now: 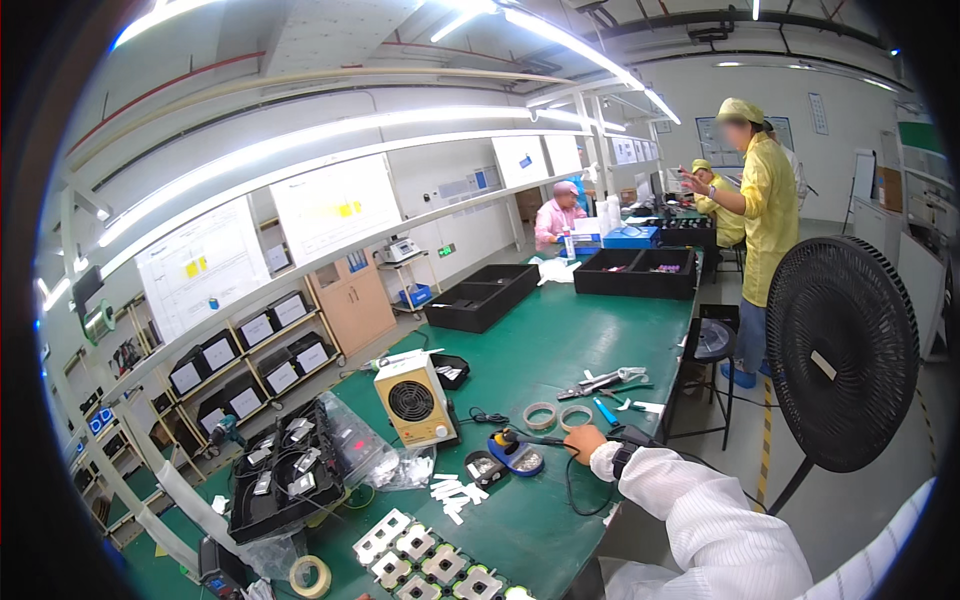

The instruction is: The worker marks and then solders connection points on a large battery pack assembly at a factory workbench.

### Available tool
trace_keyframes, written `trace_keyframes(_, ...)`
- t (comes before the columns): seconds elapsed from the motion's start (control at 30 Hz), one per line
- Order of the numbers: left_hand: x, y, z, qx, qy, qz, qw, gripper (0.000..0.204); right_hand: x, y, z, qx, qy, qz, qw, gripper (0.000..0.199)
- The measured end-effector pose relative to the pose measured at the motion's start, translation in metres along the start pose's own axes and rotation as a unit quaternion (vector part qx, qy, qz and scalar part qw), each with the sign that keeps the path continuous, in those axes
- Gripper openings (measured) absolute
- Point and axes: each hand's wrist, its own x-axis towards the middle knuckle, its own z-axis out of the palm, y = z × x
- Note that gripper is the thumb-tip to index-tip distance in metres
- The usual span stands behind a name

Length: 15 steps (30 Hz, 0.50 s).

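My right hand (584, 445), in a white sleeve with a black band at the wrist, reaches out over the right edge of the green bench. Its fingers are closed around the dark handle of a soldering iron (520, 438), whose yellow collar is at the blue stand (522, 457). A black cord loops down below the hand. Beside the stand is a small round dark pot (484, 467). At the lower edge lies a block of cells with pale square plates (432, 560). Only a sliver of what seems my left hand (364, 597) shows there, its fingers hidden.
White strips (457, 495) lie left of the stand. A beige fan unit (412, 400), tape rolls (541, 416), hand tools (600, 382) and a black tray of parts (285, 470) occupy the bench (540, 335). A black fan (843, 350) stands right. Several people work farther off.
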Motion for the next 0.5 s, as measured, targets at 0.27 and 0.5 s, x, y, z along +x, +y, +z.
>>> trace_keyframes(0.27,0.002,-0.016,0.003,-0.006,-0.026,-0.021,0.999,0.03,0.003,0.01,-0.001,-0.05,-0.011,0.024,0.998,0.019)
trace_keyframes(0.5,-0.002,0.004,0.004,0.043,-0.022,0.004,0.999,0.032,0.012,0.024,0.027,-0.042,0.086,0.05,0.994,0.018)
